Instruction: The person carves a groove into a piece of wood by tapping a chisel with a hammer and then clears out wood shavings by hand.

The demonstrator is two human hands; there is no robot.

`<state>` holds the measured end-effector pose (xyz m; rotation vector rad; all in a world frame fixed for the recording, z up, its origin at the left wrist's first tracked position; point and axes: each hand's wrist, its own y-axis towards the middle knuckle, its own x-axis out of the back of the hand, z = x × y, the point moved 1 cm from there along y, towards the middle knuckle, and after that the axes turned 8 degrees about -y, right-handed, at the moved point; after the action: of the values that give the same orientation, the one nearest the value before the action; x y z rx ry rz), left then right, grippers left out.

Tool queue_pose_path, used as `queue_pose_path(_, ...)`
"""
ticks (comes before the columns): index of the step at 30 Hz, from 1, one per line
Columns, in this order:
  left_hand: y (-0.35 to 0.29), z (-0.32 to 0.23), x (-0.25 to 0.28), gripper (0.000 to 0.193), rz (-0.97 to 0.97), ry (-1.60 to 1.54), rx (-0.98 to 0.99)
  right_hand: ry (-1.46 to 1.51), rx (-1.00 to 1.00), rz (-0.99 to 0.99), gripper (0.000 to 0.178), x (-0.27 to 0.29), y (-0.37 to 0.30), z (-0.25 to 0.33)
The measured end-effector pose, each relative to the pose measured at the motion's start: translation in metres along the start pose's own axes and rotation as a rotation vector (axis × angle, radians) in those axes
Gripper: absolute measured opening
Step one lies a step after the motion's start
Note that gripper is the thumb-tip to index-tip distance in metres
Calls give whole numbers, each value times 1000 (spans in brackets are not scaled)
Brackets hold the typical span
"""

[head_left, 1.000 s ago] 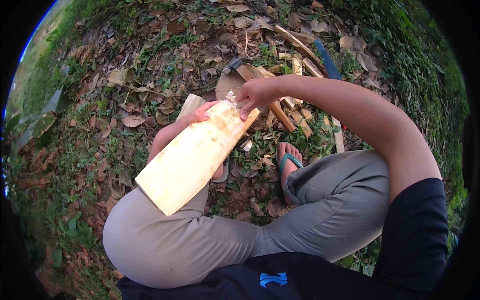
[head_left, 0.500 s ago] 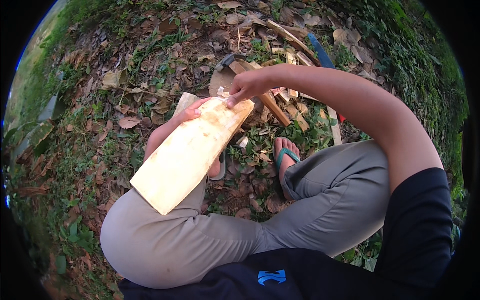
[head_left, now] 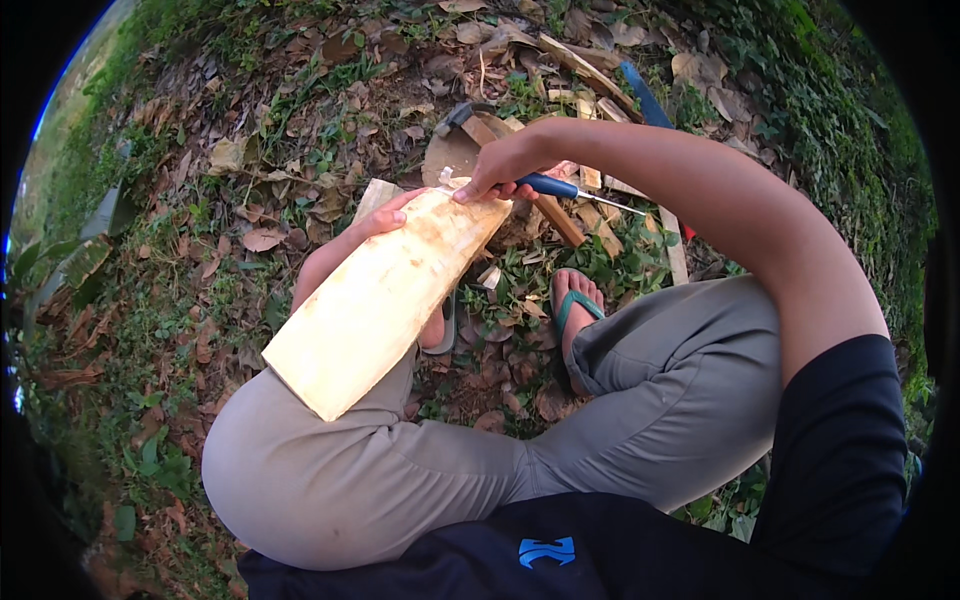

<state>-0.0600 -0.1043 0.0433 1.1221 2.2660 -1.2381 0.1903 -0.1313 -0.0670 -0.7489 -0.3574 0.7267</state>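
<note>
A pale slab of wood (head_left: 360,290) rests slanting on my left thigh, its near end over the knee and its far end lifted between my hands. My left hand (head_left: 385,218) grips its left edge near the far end, thumb on the upper face and the other fingers hidden underneath. At the far right corner, my right hand (head_left: 495,175) presses its thumb on the slab. The same hand is closed around a screwdriver (head_left: 550,185) with a blue handle, its thin metal shaft pointing right, away from the wood. Small shavings (head_left: 447,177) cling by the far edge.
Beyond the slab lies a hammer (head_left: 466,115) with a wooden handle, by a round cut log (head_left: 443,152). Several split wood pieces (head_left: 585,75) and a long blue strip (head_left: 643,92) lie at the far right. Dry leaves and grass surround my sandalled foot (head_left: 577,305).
My right hand has turned slightly, and the screwdriver in it now shows, its shaft pointing right. The slab has shifted only a little; my left hand keeps its grip.
</note>
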Motion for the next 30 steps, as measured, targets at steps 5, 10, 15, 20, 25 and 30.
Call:
queue_pose_path(5, -1, 2, -1, 49, -5, 1, 9, 81, -78, -37, 58, 2, -3, 5)
queue_pose_path(10, -1, 2, 0, 49, -8, -2, 6, 151, -47, -107, 55, 2, -4, 2)
queue_pose_path(15, 1, -1, 1, 50, -9, 8, -7, 86, 21, -250, 51, 2, -3, -3)
queue_pose_path(20, 5, -3, 1, 50, -11, -3, -9, 5, -30, -300, 52, 3, 3, -5)
queue_pose_path(25, -13, -7, -1, 51, -34, -16, -27, -193, -27, -308, 50, 2, -4, 2)
queue_pose_path(30, -26, -10, -13, 52, -42, -48, -23, -34, 24, -407, 46, -3, -4, -6)
